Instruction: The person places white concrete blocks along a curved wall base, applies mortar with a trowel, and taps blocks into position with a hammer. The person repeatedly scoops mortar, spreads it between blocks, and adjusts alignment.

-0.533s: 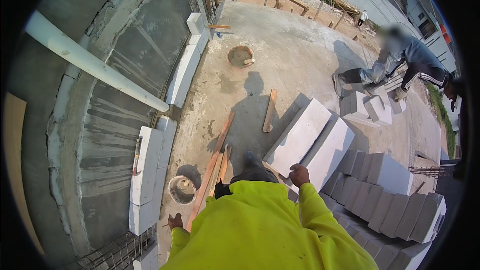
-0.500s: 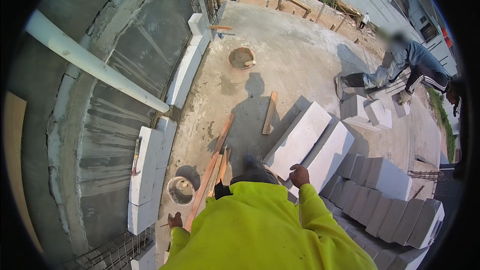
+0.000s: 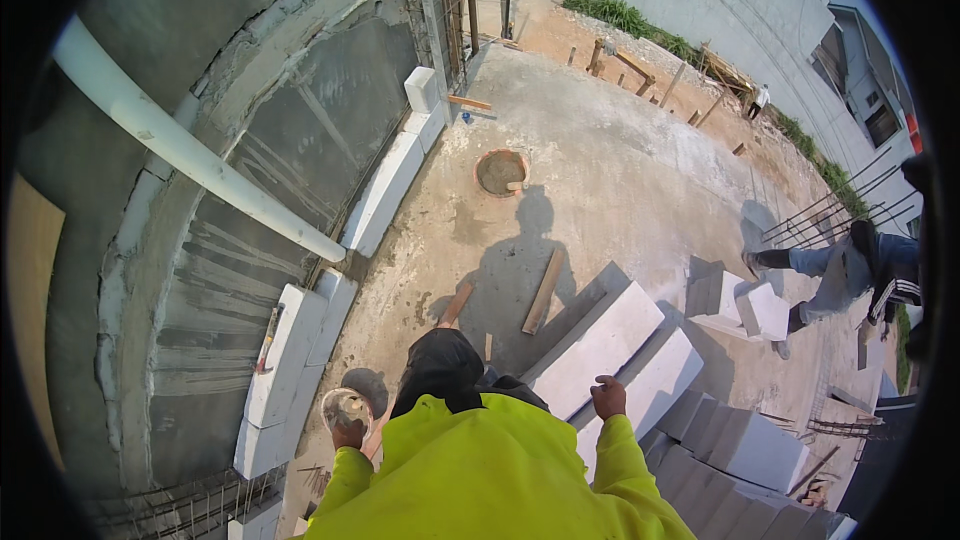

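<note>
Building site (open-air); white blocks [image 3: 597,348]; mortar tub [image 3: 497,173]; unfinished wall [image 3: 340,105]

White round pipe [image 3: 200,157], slanting, ten o'clock. Tan flat wooden panel [image 3: 32,310], nine o'clock. Green leafy plants [image 3: 620,13], pale grey wall [image 3: 715,30], one o'clock. Person in faded blue jeans [image 3: 842,280], three o'clock.

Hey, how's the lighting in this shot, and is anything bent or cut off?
Head view: bright light throws the wearer's shadow onto the concrete floor; in the head view, the tan board at left looks bowed, likely by the fisheye; also in the head view, the left hand and right hand are readable, but the dark rim cuts off the co-worker at right.
</note>
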Demonstrator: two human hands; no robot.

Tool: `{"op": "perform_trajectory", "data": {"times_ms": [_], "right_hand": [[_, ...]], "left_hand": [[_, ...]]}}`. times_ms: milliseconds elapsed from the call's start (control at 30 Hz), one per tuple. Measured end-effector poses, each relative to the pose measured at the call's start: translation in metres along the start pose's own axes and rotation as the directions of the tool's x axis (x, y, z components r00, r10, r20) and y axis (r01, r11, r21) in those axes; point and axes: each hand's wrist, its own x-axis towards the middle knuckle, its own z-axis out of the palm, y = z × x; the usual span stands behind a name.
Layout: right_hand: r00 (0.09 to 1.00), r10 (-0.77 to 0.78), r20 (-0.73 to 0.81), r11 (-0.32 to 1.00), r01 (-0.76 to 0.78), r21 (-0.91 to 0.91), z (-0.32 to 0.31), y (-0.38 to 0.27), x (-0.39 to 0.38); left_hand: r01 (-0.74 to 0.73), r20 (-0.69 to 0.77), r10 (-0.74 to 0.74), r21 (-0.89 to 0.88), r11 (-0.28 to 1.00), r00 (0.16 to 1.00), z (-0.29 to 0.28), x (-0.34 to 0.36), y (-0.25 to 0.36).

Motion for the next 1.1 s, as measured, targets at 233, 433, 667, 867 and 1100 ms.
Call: {"op": "perform_trajectory", "data": {"times_ms": [233,433,667,867,1100], "right_hand": [[0.996,0.017,-0.091,0.996,-0.025,-0.087,0.023,0.010,-0.026],[0.933,0.351,-0.080,0.936,-0.353,-0.010,0.014,0.030,0.006],[0.890,0.450,0.070,0.836,-0.448,0.316,-0.031,-0.077,0.194],[0.998,-0.049,-0.035,0.919,0.059,0.389,-0.054,-0.274,0.343],[0.956,-0.287,0.059,0.958,0.284,0.044,-0.050,-0.378,0.425]], "left_hand": [[0.032,-0.018,-0.029,0.187,0.982,0.999,0.014,0.077,0.062],[-0.394,-0.215,0.353,-0.189,0.900,0.910,0.001,0.197,0.290],[-0.796,-0.672,0.703,0.285,0.535,0.232,-0.174,0.300,0.637],[-0.514,-0.601,0.748,0.753,0.412,-0.281,-0.328,0.360,0.834],[-0.307,-0.597,0.705,0.802,0.513,-0.382,-0.400,0.438,0.927]]}}
